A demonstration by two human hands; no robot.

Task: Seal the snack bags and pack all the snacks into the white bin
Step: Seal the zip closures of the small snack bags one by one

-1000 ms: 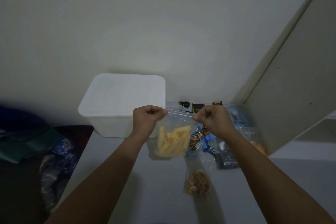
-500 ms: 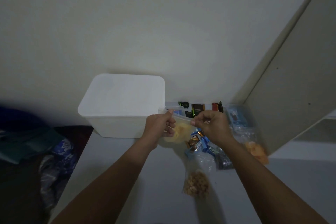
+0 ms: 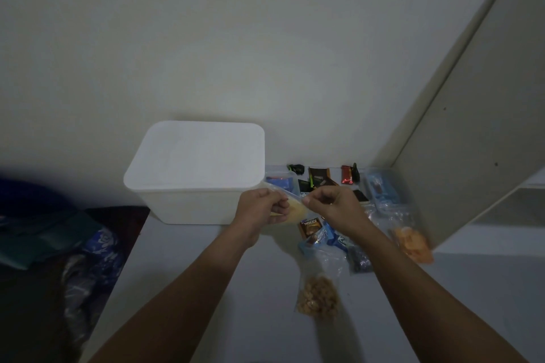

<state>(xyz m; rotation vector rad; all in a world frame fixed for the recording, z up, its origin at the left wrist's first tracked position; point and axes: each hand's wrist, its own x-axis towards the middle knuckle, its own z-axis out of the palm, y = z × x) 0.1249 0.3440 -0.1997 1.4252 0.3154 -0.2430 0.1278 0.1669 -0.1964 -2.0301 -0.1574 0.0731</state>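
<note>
Plainly, the white bin [image 3: 194, 174] is the biggest thing on the table [image 3: 182, 268], standing at its far left corner against the wall, seemingly with its lid on, so it must be opened before any packing. Along the far edge and down the right side lie the loose snacks: small wrapped bars [image 3: 320, 181], a blue packet [image 3: 380, 190], an orange-snack bag [image 3: 413, 243] by the right edge, and a bag of brown nuts [image 3: 317, 298] nearer the person. The near left part of the table is bare, which leaves free room for setting sealed bags down.

Just in front of the bin's right corner, both hands hold the bag of yellow sticks [image 3: 290, 209] off the table. The left hand [image 3: 261, 209] is pinched shut on its top strip, and the right hand [image 3: 333, 206] is pinched on the same strip beside it, likely to press the zip closed along its length. The seal itself is too blurred to judge.
</note>
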